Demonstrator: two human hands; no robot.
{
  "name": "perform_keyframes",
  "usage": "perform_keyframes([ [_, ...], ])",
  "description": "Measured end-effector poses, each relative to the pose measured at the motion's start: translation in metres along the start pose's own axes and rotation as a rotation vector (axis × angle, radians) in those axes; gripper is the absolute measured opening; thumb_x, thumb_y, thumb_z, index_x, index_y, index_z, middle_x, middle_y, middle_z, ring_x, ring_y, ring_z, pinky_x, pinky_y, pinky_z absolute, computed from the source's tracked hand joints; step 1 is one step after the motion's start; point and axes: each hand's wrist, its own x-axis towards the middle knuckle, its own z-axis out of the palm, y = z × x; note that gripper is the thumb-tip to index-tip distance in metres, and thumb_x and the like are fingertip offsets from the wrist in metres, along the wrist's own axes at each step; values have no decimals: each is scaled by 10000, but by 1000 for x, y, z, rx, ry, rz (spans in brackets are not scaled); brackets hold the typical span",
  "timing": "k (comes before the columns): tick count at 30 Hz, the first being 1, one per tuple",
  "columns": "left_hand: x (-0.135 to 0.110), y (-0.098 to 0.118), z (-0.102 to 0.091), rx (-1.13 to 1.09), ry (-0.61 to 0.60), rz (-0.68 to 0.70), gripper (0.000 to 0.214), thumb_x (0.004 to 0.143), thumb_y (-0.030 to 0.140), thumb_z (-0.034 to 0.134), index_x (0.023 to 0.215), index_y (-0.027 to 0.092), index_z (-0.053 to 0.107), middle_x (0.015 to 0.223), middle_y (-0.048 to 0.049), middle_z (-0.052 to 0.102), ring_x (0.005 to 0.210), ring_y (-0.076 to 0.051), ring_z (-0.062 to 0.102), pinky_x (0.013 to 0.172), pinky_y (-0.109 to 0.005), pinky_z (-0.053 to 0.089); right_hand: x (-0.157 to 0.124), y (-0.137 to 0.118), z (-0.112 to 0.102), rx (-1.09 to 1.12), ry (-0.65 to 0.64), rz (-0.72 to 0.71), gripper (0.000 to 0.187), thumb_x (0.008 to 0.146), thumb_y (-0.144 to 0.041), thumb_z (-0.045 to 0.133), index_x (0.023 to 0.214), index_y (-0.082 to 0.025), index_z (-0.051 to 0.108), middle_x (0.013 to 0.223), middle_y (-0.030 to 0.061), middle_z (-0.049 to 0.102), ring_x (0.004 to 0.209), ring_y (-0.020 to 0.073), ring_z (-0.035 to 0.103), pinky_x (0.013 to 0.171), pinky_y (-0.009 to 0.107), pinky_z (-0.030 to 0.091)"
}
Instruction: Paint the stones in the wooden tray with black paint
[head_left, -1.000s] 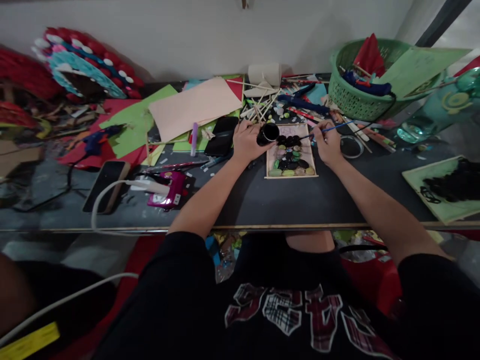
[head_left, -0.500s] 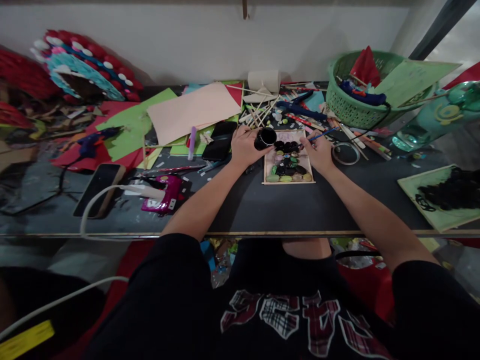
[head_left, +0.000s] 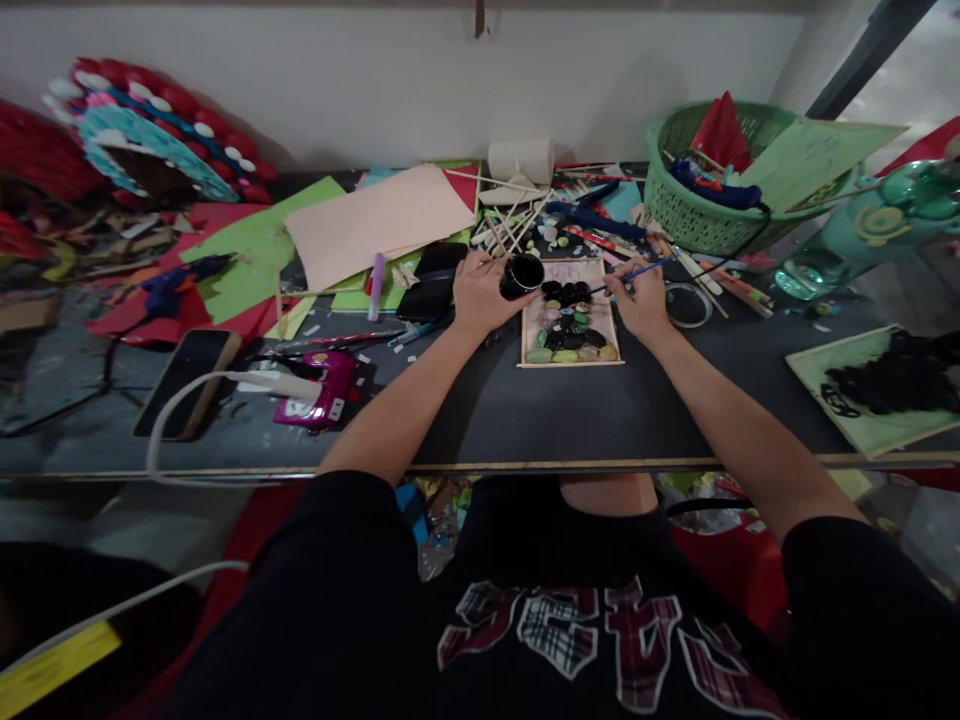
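Fingers of the left hand [head_left: 480,290] are curled around one dark, round-mouthed jar [head_left: 523,278], held at the upper left edge of the panel. Fingers of the right hand [head_left: 641,300] are pinched on one thin blue-handled brush [head_left: 652,267], its tip above the panel's upper right part; contact cannot be confirmed.

One framed panel [head_left: 570,364] lies on the dark table [head_left: 540,420] between both hands, edged with thin strips. It bears smooth, oval stones [head_left: 587,338]: four pale ones in the bottom row, black ones above; the total cannot be counted.

Also noted: one perforated green basket [head_left: 690,215]; one translucent bottle [head_left: 847,240] with a round yellowish emblem; one pale roll [head_left: 521,158]; one glossy magenta power adapter [head_left: 330,390]; one phone [head_left: 184,385]; one pale green board [head_left: 814,368] carrying a tangled black mass [head_left: 892,375].

Writing: plaid characters on the black shirt [head_left: 555,560], not read with certainty; one yellow label [head_left: 60,668], illegible.
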Motion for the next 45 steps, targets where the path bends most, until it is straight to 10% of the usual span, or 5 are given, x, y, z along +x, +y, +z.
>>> perform_keyframes([
  [45,2,-5,3,-96,-30,-8,803,687,912,576,1052,201,652,960,-141,699,1126,-365,591,1025,-524,434,1,-18,-6,-13,-91,-24,506,907,-721,474,776,-244,584,853,75,658,987,296,612,1075,586,344],
])
